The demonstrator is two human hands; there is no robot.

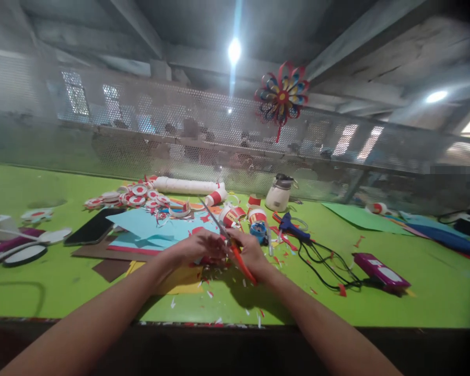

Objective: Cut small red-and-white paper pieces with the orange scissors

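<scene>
Right hand (gripping scissors) near table edge.

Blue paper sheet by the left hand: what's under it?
A red sheet's edge and brown card stick out beneath the blue paper sheet; the rest of the stack is covered.

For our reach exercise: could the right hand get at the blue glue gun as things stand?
Likely yes for the path: the glue gun lies just beyond the right hand, only paper scraps between. But that hand is full, holding the scissors.
</scene>
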